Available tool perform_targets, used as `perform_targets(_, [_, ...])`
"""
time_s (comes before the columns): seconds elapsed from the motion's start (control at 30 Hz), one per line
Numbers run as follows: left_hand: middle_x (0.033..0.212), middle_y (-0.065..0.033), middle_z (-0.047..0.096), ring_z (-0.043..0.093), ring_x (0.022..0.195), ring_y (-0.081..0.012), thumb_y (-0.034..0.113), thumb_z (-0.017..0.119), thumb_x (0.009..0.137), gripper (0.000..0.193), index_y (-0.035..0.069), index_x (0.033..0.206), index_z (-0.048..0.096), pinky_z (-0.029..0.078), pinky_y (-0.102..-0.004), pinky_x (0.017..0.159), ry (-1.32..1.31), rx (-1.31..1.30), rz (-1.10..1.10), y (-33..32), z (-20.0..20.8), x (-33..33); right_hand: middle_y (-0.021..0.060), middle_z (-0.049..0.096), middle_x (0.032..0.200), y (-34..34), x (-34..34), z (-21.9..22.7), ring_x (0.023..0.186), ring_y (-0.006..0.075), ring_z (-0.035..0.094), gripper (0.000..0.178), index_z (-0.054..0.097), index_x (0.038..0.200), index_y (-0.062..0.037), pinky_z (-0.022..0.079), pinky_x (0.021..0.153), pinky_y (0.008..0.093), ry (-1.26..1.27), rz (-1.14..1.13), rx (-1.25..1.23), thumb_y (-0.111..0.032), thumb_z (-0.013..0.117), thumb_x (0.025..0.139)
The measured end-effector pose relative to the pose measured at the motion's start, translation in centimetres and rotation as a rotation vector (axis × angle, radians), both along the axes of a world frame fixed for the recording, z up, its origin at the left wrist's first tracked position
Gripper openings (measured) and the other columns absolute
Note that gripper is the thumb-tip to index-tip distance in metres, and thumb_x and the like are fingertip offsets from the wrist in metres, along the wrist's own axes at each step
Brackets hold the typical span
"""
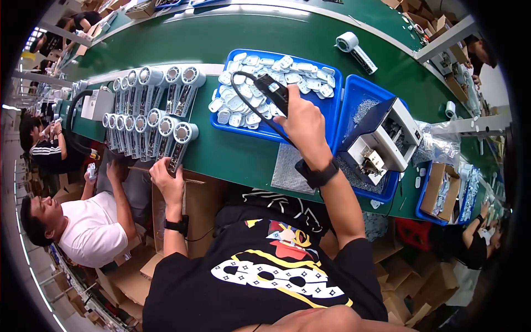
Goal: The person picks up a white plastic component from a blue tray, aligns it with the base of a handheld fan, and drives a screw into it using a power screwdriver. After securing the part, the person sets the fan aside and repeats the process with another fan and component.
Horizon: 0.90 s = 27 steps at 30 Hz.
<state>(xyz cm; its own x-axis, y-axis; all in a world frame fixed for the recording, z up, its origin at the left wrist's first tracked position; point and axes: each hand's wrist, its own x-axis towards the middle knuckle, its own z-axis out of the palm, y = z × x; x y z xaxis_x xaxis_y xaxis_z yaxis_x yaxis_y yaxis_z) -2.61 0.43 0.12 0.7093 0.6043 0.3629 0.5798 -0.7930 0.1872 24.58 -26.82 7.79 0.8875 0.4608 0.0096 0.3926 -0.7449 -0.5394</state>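
My left hand (167, 180) is at the table's front edge, its fingers closed round the lower end of a pale blue handheld fan (185, 133). That fan lies at the right end of the nearer of two rows of similar fans (149, 74), whose open handles show dark inner parts. My right hand (304, 122) grips a black electric screwdriver (271, 91) with a cable looping from it. It is held above a blue tray (332, 105) heaped with small white-and-blue plastic covers (304, 72). The screwdriver's tip is not clearly visible.
To the right, a white-and-black screw-feeding machine (387, 138) stands in a blue bin (354, 88). Bubble wrap (290, 169) lies before me. One more fan (354, 50) lies at the far right. A co-worker in a white shirt (91, 229) sits at left; cardboard boxes (442, 191) are about.
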Motion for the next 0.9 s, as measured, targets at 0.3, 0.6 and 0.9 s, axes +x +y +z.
perform_targets(0.3, [0.110, -0.0143, 0.057, 0.058, 0.096, -0.0219, 0.021, 0.079, 0.087, 0.047, 0.004, 0.114, 0.044, 0.049, -0.0359, 0.089, -0.684, -1.049, -0.536, -6.7, 6.2, 5.7, 0.0170, 0.068, 0.080, 0.4, 0.9, -2.0, 0.073, 0.0343, 0.071, 0.053, 0.051, 0.121, -0.0051, 0.055, 0.062, 0.0445, -0.022, -0.075, 0.062, -0.015, 0.081, 0.079])
perform_targets(0.6, [0.120, -0.0179, 0.047, 0.050, 0.106, -0.0253, 0.046, 0.078, 0.081, 0.087, 0.000, 0.136, 0.029, 0.041, -0.0395, 0.096, -0.262, -1.423, -1.225, -16.5, 5.8, 12.7, -0.0011, 0.058, 0.079, -9.1, -10.4, 4.2, 0.061, 0.0089, 0.057, 0.062, 0.049, 0.127, -0.0039, 0.045, 0.053, 0.0222, 0.664, -0.334, 1.073, -0.014, 0.087, 0.079])
perform_targets(0.9, [0.127, -0.0222, 0.044, 0.045, 0.117, -0.0391, 0.035, 0.075, 0.085, 0.073, 0.000, 0.137, 0.037, 0.033, -0.0468, 0.106, 0.017, -1.164, -1.454, -21.2, 4.6, 15.5, 0.0021, 0.068, 0.084, -11.5, -13.2, 0.8, 0.072, 0.0064, 0.063, 0.062, 0.055, 0.118, -0.0018, 0.051, 0.065, 0.0226, 0.340, -0.529, 0.741, -0.030, 0.091, 0.075])
